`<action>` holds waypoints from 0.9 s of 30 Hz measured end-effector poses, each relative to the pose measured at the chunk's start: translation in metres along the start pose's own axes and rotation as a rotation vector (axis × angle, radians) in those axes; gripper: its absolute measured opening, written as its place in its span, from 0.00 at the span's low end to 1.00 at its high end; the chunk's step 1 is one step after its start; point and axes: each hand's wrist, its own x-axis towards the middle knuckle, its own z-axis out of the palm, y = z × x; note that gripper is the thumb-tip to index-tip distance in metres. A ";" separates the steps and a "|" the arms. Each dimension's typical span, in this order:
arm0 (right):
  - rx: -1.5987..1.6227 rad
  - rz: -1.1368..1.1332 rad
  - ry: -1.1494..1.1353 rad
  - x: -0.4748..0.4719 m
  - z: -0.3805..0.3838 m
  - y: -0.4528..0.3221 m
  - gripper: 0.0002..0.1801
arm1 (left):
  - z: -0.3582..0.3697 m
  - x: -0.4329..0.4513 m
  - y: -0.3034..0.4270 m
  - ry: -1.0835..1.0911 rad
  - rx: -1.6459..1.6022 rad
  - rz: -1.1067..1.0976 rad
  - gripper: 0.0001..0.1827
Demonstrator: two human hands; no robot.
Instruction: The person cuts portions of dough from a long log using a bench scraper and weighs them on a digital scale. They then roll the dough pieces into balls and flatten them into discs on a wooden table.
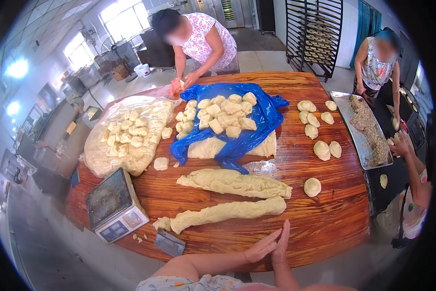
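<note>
My left hand and my right hand are pressed palm to palm over the near edge of the wooden table. Whether something lies between them cannot be seen. Just beyond them a long dough roll lies across the table, with a small dough lump at its left end. Behind it rests a thicker dough log. A metal dough scraper sits left of my hands, near the edge. One flattened dough round lies to the right, with several more farther back.
A digital scale stands at the left, before a plastic-covered dough mass with cut pieces on it. More pieces sit on blue plastic. One co-worker leans over the far edge; others work beside a filling tray at the right.
</note>
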 end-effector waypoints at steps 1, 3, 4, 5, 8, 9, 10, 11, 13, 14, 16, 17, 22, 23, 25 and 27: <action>0.104 0.095 0.044 -0.007 0.000 -0.010 0.35 | 0.000 0.006 0.004 0.036 -0.084 0.007 0.33; 0.309 0.307 0.138 -0.029 0.010 -0.035 0.34 | -0.001 0.030 0.009 0.109 -0.262 -0.005 0.34; 0.302 0.259 0.142 -0.023 0.018 -0.039 0.33 | -0.004 0.037 -0.001 0.124 -0.023 0.148 0.34; 0.268 0.220 0.153 -0.019 0.023 -0.040 0.32 | 0.015 0.035 -0.030 0.162 -0.064 0.017 0.32; 0.150 0.185 0.054 -0.016 -0.004 -0.011 0.34 | 0.030 0.037 0.014 0.364 -0.201 -0.211 0.32; 0.158 0.161 0.010 -0.020 -0.011 -0.006 0.35 | 0.030 0.017 0.006 0.301 -0.175 -0.085 0.35; 0.178 0.147 -0.004 -0.023 -0.015 -0.005 0.35 | 0.020 0.016 0.015 0.183 -0.168 -0.130 0.37; 0.216 0.132 -0.005 -0.024 -0.012 -0.009 0.36 | 0.010 0.004 -0.001 0.063 -0.171 -0.081 0.39; 0.323 0.217 0.069 -0.021 0.004 -0.028 0.37 | 0.001 0.026 0.010 0.141 -0.269 -0.193 0.36; 0.379 0.260 0.098 -0.021 0.012 -0.030 0.37 | 0.000 0.035 0.001 0.143 -0.148 -0.061 0.36; 0.156 0.152 0.012 -0.019 0.011 -0.023 0.34 | 0.012 0.031 -0.002 0.251 -0.014 0.056 0.34; 0.140 0.096 -0.087 0.000 -0.004 -0.023 0.34 | 0.011 0.023 0.000 0.226 -0.005 0.028 0.34; 0.201 0.132 0.056 -0.003 0.002 -0.020 0.34 | -0.014 0.014 0.020 0.075 -0.323 -0.265 0.36; 0.269 0.158 0.095 -0.013 0.012 -0.024 0.34 | -0.012 0.022 0.010 0.103 -0.210 -0.154 0.35; 0.200 0.144 0.115 -0.015 0.021 -0.021 0.33 | -0.004 0.032 0.002 0.157 -0.055 -0.012 0.34; 0.145 0.010 -0.089 0.005 0.002 -0.008 0.33 | 0.007 0.024 0.011 0.221 0.051 0.039 0.35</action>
